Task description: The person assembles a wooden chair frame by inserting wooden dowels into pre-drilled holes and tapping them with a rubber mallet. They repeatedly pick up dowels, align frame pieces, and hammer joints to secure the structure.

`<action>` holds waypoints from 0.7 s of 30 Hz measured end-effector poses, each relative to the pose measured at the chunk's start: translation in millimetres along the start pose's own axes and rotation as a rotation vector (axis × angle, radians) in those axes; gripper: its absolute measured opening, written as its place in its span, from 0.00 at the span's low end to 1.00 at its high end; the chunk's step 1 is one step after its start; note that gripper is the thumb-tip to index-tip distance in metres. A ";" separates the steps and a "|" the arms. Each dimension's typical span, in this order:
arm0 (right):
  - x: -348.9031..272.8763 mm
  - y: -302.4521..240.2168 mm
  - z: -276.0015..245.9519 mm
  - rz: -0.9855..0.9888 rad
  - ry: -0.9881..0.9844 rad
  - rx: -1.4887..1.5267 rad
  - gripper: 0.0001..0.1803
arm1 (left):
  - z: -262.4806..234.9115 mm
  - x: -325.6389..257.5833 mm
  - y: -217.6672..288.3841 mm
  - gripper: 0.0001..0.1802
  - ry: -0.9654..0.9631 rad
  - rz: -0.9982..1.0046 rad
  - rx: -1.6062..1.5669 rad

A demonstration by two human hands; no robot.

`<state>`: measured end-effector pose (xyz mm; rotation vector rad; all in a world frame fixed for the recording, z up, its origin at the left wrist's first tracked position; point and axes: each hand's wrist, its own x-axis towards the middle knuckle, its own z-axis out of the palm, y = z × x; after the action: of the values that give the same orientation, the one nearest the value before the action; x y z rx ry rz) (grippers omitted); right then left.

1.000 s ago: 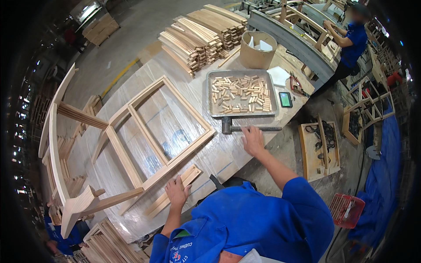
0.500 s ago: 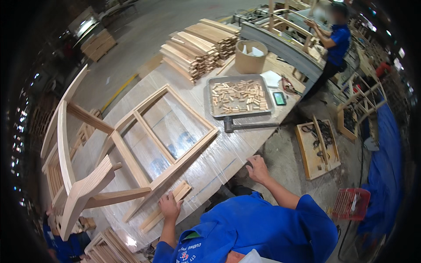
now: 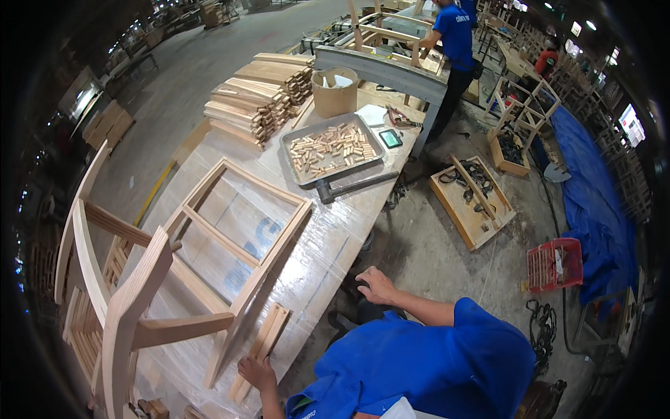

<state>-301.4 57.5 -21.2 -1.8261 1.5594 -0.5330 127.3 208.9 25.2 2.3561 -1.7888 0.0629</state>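
Note:
My left hand (image 3: 258,373) is closed around the near part of a pair of narrow wooden slats (image 3: 269,331), which lie side by side on the table's near edge. My right hand (image 3: 377,285) hangs just off the table's edge, fingers loosely bent and apart, nothing visible in it. Left of the slats, a pale wooden chair frame (image 3: 241,297) rests on the table, its curved legs (image 3: 132,307) sticking up toward me. Beyond it lie a black mallet (image 3: 356,185) and a grey metal tray (image 3: 286,157) of short wooden dowels (image 3: 331,148).
The table (image 3: 328,244) has a shiny film-like covering. Stacked slats (image 3: 258,94), a brown tub (image 3: 335,98), a small screen device (image 3: 391,138) and pliers (image 3: 401,119) sit farther back. Rightward on the floor are a wooden box (image 3: 474,202) and red basket (image 3: 555,265). A co-worker (image 3: 453,45) stands beyond.
The view has swung to the right. My left hand has slid along the slats toward their near end. My right hand has drawn away from the table's edge.

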 end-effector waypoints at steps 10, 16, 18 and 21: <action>-6.5 -32.3 38.7 -0.124 -0.092 0.019 0.18 | 5.8 -20.9 -10.6 0.25 -0.072 -0.019 -0.018; 11.2 -86.7 19.9 -0.315 -0.172 0.170 0.15 | -12.6 -43.8 -48.8 0.21 -0.204 0.051 -0.112; 17.3 -118.9 -2.9 -0.328 -0.183 0.292 0.12 | -41.7 -35.0 -26.1 0.20 -0.154 0.004 -0.230; 24.6 -196.1 -31.4 -0.639 -0.060 0.240 0.15 | -120.3 -6.2 3.4 0.18 -0.052 0.066 -0.309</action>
<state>-180.7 38.7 137.4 -2.1052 0.8019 -0.8976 131.5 234.4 143.0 2.1002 -1.7537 -0.2497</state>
